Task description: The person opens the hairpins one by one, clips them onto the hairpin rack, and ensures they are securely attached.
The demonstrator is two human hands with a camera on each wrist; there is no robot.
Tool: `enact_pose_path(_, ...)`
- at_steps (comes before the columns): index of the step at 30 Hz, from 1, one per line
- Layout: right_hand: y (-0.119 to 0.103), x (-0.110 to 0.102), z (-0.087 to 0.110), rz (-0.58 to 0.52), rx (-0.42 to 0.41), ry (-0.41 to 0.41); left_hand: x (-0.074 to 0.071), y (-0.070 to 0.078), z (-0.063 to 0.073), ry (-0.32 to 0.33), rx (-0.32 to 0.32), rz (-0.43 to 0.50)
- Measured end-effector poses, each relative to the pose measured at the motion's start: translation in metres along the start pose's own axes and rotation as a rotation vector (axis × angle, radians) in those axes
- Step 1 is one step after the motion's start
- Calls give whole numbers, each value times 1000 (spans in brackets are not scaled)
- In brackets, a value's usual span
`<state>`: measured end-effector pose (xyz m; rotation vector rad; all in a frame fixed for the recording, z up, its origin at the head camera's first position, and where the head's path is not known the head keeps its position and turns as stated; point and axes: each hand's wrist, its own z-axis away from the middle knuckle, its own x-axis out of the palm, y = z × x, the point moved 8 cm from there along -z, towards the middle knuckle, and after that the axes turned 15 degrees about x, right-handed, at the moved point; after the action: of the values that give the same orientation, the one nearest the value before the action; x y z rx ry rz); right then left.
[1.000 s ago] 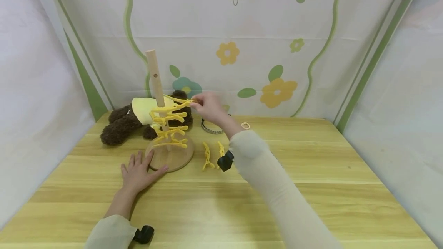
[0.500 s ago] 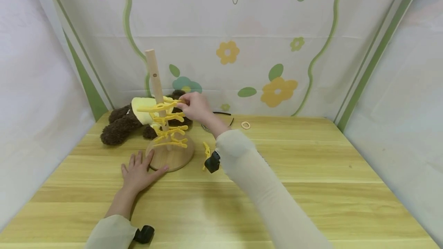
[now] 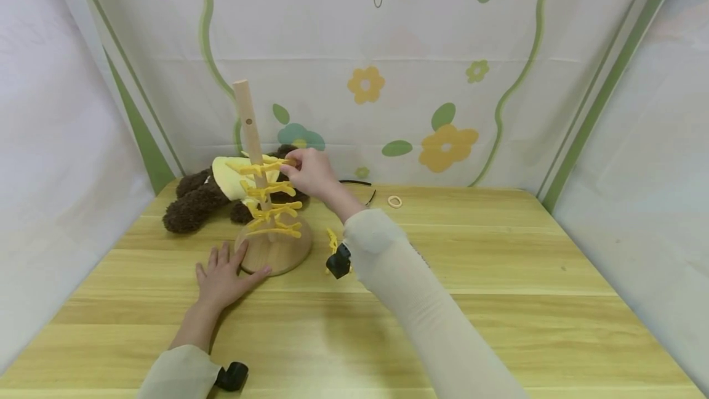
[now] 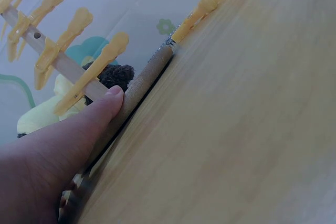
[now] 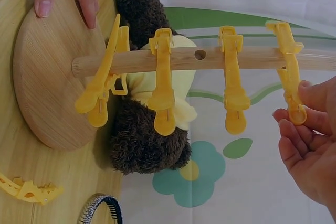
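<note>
In the right wrist view, my right hand [image 5: 312,135] pinches the tail end of a yellow hair clip [image 5: 290,66] between thumb and fingers. That clip sits across the wooden post [image 3: 250,120], its prongs at the wood. Lower down the same post, several matching hair clips [image 5: 163,85] hang one below another. The post rises from a round wooden base [image 3: 277,256]. Flat on the base's near left edge and the table lies my left hand [image 3: 221,282], fingers spread, thumb [image 4: 113,98] on the rim.
Behind the stand lies a dark brown plush toy [image 3: 191,211] in a yellow shirt. More yellow clips [image 5: 32,191] lie on the table to its right, partly hidden by my right wrist in the head view. Further back are a headband [image 5: 89,208] and a small pale ring [image 3: 394,202].
My right hand has moved left with the hair clip, which now sits across the post at a steadier angle, its prongs closer together. The left hand stays on the base.
</note>
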<state>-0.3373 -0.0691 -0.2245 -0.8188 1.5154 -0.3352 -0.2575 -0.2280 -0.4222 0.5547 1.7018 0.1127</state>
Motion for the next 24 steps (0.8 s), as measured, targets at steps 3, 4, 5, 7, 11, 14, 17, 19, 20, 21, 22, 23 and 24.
enact_pose_path(3, 2, 0, 0, -34, 16, -22, 1, -1, 0, -3, -2, 1)
enact_pose_path(4, 2, 0, 0, -52, 22, -30, 1, -1, 0, -5, -3, 1)
enact_pose_path(5, 3, 0, 0, -66, 28, -37, 1, -1, 0, -5, -4, 2)
enact_pose_path(7, 5, 1, 0, -94, 35, -48, 1, -1, -1, -8, -6, 0)
enact_pose_path(11, 7, 1, 0, -121, 40, -56, 1, -1, -1, -11, -7, 1)
enact_pose_path(14, 9, 1, 0, -135, 43, -60, 2, -1, -1, -12, -6, 1)
enact_pose_path(17, 11, 1, 0, -147, 49, -77, 1, -1, -1, -11, -4, -7)
enact_pose_path(19, 11, 0, 1, -162, 51, -89, 1, 0, -1, -12, -2, -14)
enact_pose_path(20, 12, -1, 2, -169, 50, -93, 1, 0, -1, -11, -2, -17)
enact_pose_path(21, 12, -3, 3, -170, 45, -93, 1, 0, -1, -10, -2, -19)
enact_pose_path(22, 12, -5, 4, -171, 37, -88, 1, 0, -1, -10, -3, -18)
enact_pose_path(23, 12, -7, 5, -173, 29, -83, 1, 1, -1, -8, -1, -14)
enact_pose_path(24, 12, -10, 6, -171, 23, -78, 1, 1, -1, -7, -1, -12)
